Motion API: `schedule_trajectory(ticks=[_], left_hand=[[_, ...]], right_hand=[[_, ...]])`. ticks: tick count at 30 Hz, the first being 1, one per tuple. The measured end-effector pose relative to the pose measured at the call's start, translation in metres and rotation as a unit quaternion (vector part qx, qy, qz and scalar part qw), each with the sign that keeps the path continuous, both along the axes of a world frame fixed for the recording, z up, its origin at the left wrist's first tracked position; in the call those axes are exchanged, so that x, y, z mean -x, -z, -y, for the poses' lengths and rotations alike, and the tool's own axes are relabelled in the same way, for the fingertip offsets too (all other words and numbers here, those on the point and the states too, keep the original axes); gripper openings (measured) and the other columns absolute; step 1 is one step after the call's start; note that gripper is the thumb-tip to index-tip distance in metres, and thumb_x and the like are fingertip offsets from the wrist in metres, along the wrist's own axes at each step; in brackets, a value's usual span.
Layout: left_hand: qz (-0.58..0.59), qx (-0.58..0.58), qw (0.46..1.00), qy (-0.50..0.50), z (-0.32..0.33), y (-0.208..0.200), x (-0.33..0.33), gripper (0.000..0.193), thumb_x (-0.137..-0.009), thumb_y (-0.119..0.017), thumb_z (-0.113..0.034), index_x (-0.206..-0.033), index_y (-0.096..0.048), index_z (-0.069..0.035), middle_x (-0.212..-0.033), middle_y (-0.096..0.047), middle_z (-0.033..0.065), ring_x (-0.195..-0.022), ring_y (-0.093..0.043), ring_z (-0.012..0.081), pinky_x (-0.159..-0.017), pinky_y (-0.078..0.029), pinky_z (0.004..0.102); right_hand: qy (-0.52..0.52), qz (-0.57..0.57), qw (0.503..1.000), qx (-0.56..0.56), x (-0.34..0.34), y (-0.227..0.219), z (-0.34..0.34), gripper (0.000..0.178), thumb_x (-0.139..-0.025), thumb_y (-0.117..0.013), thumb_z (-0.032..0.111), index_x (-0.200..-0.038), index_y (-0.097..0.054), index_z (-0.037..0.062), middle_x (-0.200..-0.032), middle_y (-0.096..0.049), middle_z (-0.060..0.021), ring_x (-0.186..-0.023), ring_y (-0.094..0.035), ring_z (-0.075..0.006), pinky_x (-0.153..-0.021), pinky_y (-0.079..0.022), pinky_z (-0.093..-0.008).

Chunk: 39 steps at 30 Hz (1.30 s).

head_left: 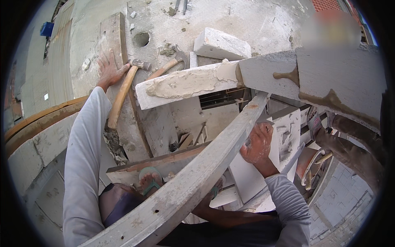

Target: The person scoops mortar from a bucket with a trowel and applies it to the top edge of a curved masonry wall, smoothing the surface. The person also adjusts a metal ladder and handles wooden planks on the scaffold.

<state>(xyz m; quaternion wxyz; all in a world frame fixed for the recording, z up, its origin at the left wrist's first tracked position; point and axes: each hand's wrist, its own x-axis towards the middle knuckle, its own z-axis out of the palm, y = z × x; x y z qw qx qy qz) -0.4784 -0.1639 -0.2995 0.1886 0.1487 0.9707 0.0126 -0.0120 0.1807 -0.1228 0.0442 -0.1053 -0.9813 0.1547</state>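
Observation:
My left hand (109,69) rests with fingers spread at the end of a weathered wooden plank (113,37). Just beside it lies a hammer (123,95) with a wooden handle and a metal head. A second hammer (163,68) lies a little to the right, partly hidden behind a white block (189,82) with wet mortar spread over its face. My right hand (258,142) is closed against the far side of a long grey beam (197,171); what it grips, if anything, is mostly hidden. The beam slants from near left up to the row of blocks.
Large pale blocks (269,72) with oozing mortar continue right. A loose white block (222,43) sits behind on the concrete slab (251,16), which has a round hole (141,39). Below are my sandalled feet (150,180), a plank and a bucket (306,164). Another person's dark-clothed legs (349,148) show at right.

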Motion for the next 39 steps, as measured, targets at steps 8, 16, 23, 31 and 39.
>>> schedule_trajectory(ticks=[8, 16, 23, 31, 39], left_hand=[[0.014, -0.049, 0.996, 0.074, 0.008, -0.03, -0.019, 0.091, -0.095, -0.057, -0.058, -0.161, -0.023, -0.006, -0.157, -0.027, 0.0388, -0.15, -0.02, 0.0527, -0.124, -0.015, 0.0575], [0.018, -0.39, 0.843, 0.371, -0.137, -0.19, -0.082, 0.038, -0.108, -0.047, -0.029, -0.144, -0.059, -0.023, -0.147, -0.057, 0.0147, -0.138, -0.05, 0.0333, -0.119, -0.036, 0.048], [-0.116, -0.352, 0.904, 0.211, -0.101, -0.179, -0.041, 0.036, -0.106, -0.052, -0.025, -0.139, -0.063, -0.018, -0.131, -0.067, 0.0153, -0.128, -0.059, 0.033, -0.112, -0.043, 0.0447], [-0.038, -0.15, 0.977, 0.144, -0.006, -0.066, -0.037, 0.048, -0.102, -0.056, -0.027, -0.148, -0.05, -0.014, -0.157, -0.041, 0.0216, -0.147, -0.034, 0.0412, -0.121, -0.027, 0.0492], [0.038, -0.054, 0.996, 0.067, 0.004, -0.025, -0.044, 0.087, -0.098, -0.049, -0.054, -0.166, -0.004, -0.022, -0.17, 0.009, 0.0237, -0.155, 0.013, 0.0449, -0.12, 0.005, 0.0658]], right_hand=[[0.016, 0.007, 1.0, -0.004, -0.002, -0.002, 0.006, 0.024, -0.081, -0.068, 0.02, -0.097, -0.069, 0.0023, -0.089, -0.063, -0.0107, -0.091, -0.056, -0.0305, -0.095, -0.038, -0.0451], [0.026, 0.0, 0.999, -0.043, -0.011, 0.0, 0.009, 0.025, -0.087, -0.065, 0.019, -0.106, -0.071, 0.0037, -0.095, -0.068, -0.0094, -0.098, -0.058, -0.0289, -0.099, -0.038, -0.0437], [0.029, 0.013, 0.999, -0.04, -0.006, -0.002, 0.011, 0.027, -0.087, -0.065, 0.018, -0.108, -0.072, 0.0029, -0.096, -0.068, -0.0109, -0.099, -0.058, -0.0309, -0.102, -0.037, -0.046], [0.002, 0.023, 1.0, -0.007, -0.004, 0.0, 0.005, 0.026, -0.083, -0.066, 0.022, -0.099, -0.07, 0.0018, -0.091, -0.064, -0.0132, -0.095, -0.056, -0.0335, -0.095, -0.037, -0.0488], [-0.014, 0.05, 0.999, -0.001, -0.004, 0.005, -0.001, 0.025, -0.075, -0.067, 0.024, -0.087, -0.064, 0.0022, -0.087, -0.059, -0.015, -0.092, -0.052, -0.0364, -0.09, -0.036, -0.05]])
